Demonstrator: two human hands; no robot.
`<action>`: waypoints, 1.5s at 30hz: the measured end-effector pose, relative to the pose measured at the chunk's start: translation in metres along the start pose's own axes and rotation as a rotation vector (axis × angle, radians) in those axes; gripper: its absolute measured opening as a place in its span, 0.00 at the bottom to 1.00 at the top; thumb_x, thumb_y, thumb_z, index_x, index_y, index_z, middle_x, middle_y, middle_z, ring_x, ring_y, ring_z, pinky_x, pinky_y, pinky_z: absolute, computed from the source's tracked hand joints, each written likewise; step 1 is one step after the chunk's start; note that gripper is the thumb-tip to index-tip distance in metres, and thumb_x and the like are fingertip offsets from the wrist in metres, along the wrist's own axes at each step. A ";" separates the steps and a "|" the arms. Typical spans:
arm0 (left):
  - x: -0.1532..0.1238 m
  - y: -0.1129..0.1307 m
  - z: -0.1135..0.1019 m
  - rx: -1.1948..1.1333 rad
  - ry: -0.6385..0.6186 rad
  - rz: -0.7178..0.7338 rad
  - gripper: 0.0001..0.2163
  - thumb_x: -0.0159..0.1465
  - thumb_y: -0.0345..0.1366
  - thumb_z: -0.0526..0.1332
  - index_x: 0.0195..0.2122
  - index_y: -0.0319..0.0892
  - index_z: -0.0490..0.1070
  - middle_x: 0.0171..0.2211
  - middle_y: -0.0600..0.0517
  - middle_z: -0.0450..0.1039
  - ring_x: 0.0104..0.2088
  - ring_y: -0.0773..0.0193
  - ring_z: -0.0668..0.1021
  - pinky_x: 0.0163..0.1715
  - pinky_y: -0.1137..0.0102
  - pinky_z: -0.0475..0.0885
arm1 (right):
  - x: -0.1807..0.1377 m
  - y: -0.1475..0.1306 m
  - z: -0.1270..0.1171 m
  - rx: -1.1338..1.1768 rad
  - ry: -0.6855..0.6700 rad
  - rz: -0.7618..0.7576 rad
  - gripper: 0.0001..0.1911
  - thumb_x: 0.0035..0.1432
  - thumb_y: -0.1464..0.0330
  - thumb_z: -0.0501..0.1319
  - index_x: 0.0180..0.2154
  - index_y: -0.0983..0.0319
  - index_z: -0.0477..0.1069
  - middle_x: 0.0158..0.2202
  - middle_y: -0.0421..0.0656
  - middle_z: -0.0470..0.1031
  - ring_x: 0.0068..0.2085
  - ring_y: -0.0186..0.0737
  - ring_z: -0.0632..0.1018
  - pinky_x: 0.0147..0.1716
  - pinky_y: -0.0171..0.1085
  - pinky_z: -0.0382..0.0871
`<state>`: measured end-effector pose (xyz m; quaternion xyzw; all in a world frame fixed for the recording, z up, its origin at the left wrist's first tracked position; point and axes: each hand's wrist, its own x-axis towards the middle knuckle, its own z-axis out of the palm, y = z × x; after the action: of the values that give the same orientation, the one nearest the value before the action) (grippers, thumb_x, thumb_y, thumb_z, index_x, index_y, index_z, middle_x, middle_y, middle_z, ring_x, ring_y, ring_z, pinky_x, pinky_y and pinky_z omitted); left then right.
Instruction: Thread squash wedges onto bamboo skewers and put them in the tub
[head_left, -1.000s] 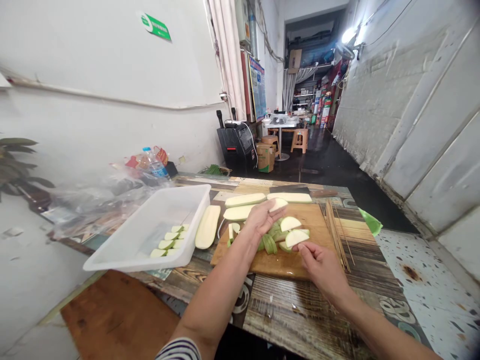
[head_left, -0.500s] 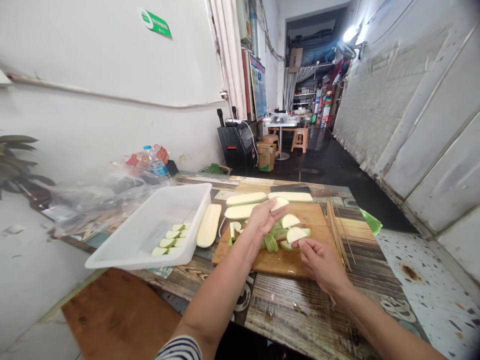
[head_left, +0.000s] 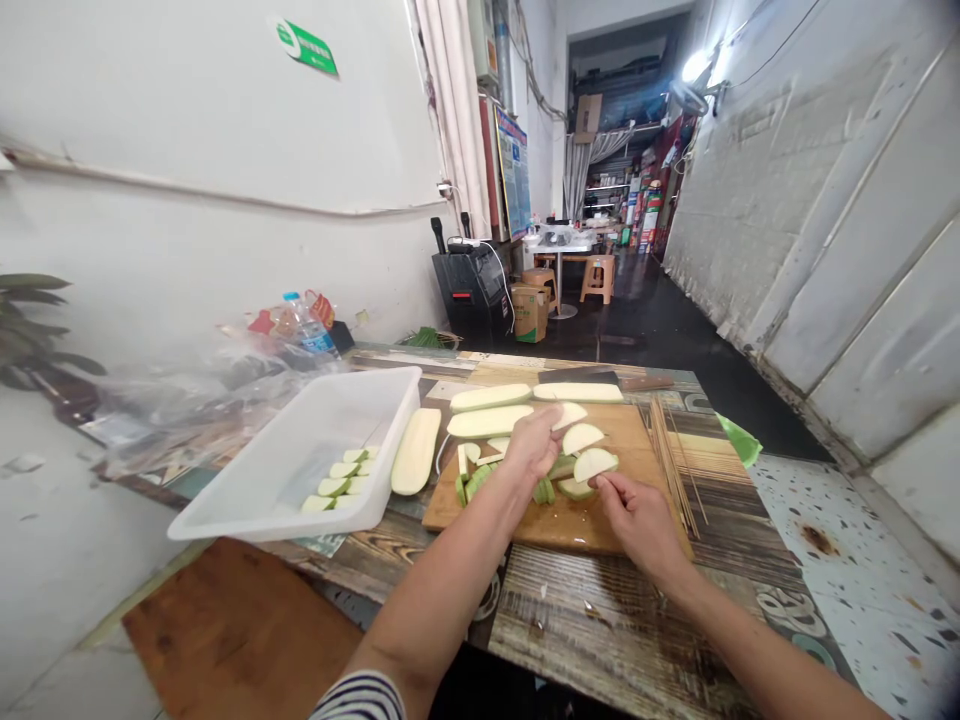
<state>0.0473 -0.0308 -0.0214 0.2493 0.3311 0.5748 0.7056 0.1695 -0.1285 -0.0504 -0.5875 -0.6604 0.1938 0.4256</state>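
Observation:
Three half-round zucchini slices stand in a line above the cutting board (head_left: pixel 555 530), seemingly threaded on a thin skewer that is mostly hidden. My left hand (head_left: pixel 534 440) is closed on the far slice (head_left: pixel 571 414). The middle slice (head_left: pixel 583 437) hangs between my hands. My right hand (head_left: pixel 634 515) is pinched at the lower edge of the near slice (head_left: pixel 596 464), apparently on the skewer's end. More cut zucchini pieces (head_left: pixel 478 482) lie on the board, partly behind my left forearm. Loose bamboo skewers (head_left: pixel 671 470) lie along the board's right side.
A white plastic tub (head_left: pixel 225 515) at left holds several zucchini pieces (head_left: pixel 332 487). Zucchini halves (head_left: pixel 417 452) lie beside it and behind the board. A knife (head_left: pixel 577 377) rests at the table's far edge. Plastic bags and a water bottle (head_left: pixel 315 335) are at far left.
My left hand has shifted slightly right and down with the far slice, closer to the middle one. My right hand has barely moved. The near slice is turned a little.

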 end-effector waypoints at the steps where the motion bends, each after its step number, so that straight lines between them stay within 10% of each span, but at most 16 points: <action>1: -0.001 -0.001 0.001 0.009 -0.001 0.001 0.05 0.56 0.23 0.56 0.30 0.30 0.71 0.27 0.42 0.75 0.29 0.59 0.78 0.37 0.64 0.74 | 0.000 0.003 0.001 -0.030 0.005 -0.010 0.18 0.57 0.62 0.50 0.29 0.64 0.74 0.20 0.41 0.71 0.21 0.36 0.68 0.22 0.32 0.57; 9: -0.007 0.001 0.008 -0.009 0.005 -0.005 0.04 0.56 0.24 0.57 0.29 0.32 0.71 0.27 0.44 0.75 0.29 0.63 0.77 0.36 0.68 0.73 | 0.004 0.007 0.000 -0.035 0.013 -0.020 0.18 0.58 0.62 0.49 0.31 0.63 0.74 0.23 0.42 0.74 0.24 0.37 0.71 0.24 0.32 0.60; 18: -0.019 -0.009 0.007 0.154 -0.303 -0.183 0.13 0.55 0.37 0.63 0.40 0.36 0.72 0.36 0.44 0.74 0.33 0.63 0.76 0.33 0.68 0.73 | 0.010 0.007 -0.007 0.121 0.062 -0.022 0.18 0.59 0.60 0.49 0.26 0.62 0.69 0.18 0.37 0.65 0.21 0.33 0.66 0.21 0.31 0.57; 27: -0.026 -0.020 0.016 0.094 -0.078 -0.073 0.08 0.54 0.30 0.63 0.35 0.34 0.72 0.33 0.44 0.74 0.27 0.66 0.76 0.27 0.71 0.73 | 0.007 -0.002 -0.007 0.227 -0.063 0.054 0.18 0.58 0.58 0.50 0.31 0.63 0.72 0.12 0.35 0.62 0.16 0.34 0.65 0.18 0.31 0.57; 45: -0.032 -0.032 0.020 0.147 -0.022 -0.122 0.05 0.52 0.27 0.64 0.31 0.33 0.73 0.29 0.45 0.75 0.24 0.68 0.75 0.19 0.78 0.67 | 0.006 0.002 -0.004 -0.049 0.040 0.010 0.18 0.58 0.64 0.49 0.28 0.64 0.73 0.21 0.41 0.72 0.22 0.36 0.69 0.24 0.32 0.59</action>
<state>0.0789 -0.0679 -0.0260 0.2860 0.3793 0.5023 0.7225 0.1741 -0.1236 -0.0476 -0.6048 -0.6534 0.1677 0.4233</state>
